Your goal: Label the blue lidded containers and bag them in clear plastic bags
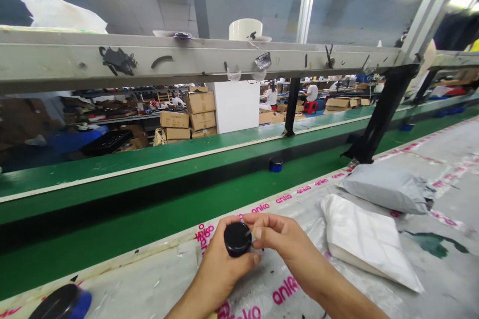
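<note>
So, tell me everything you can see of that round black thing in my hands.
The round black thing has a glossy, circular top and looks like smooth plastic. Its top faces up toward the camera. The left hand wraps around it above the covered worktop, while the right hand's fingertips are at its edge, by a small greyish bit too blurred to name. Its underside is hidden.

Two hands, one held container, two packets

The left hand curls inward; the right hand pinches beside it.
</note>
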`<state>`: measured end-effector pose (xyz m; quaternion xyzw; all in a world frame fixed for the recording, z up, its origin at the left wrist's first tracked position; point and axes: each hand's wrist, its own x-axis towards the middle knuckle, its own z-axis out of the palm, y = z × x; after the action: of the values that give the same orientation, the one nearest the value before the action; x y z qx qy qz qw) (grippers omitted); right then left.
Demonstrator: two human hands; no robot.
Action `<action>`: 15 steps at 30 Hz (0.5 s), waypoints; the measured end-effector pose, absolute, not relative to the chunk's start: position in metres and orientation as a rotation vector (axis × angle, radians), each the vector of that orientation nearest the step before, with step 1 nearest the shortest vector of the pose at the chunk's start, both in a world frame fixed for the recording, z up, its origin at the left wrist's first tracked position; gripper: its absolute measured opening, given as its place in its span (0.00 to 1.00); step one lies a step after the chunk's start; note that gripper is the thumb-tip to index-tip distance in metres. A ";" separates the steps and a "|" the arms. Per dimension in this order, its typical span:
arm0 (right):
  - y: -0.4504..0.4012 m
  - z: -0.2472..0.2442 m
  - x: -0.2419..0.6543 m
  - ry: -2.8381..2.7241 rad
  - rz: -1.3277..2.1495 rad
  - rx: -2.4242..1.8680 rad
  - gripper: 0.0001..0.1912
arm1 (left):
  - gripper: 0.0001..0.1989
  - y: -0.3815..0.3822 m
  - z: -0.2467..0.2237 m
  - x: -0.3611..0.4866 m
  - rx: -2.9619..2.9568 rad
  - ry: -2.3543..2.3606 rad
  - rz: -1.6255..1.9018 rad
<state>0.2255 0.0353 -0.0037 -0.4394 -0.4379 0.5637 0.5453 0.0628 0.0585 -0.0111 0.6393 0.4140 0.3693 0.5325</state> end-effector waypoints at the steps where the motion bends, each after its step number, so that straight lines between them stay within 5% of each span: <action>1: 0.037 -0.004 0.225 -1.020 1.339 -1.049 0.07 | 0.29 0.059 -0.010 0.061 1.512 0.989 0.861; 5: 0.042 -0.007 0.226 -0.976 1.379 -1.027 0.09 | 0.34 0.065 -0.017 0.054 1.614 1.049 0.843; 9: 0.040 -0.013 0.224 -0.958 1.409 -0.964 0.08 | 0.25 0.069 -0.026 0.054 1.934 1.292 1.011; 15: 0.032 -0.016 0.212 -1.017 1.413 -0.876 0.09 | 0.24 0.064 -0.025 0.057 1.948 1.526 0.983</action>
<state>0.2119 0.0318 -0.0157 -0.3720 -0.4317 0.5997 0.5618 0.0570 0.0636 -0.0253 0.7108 0.5566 0.3587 0.2373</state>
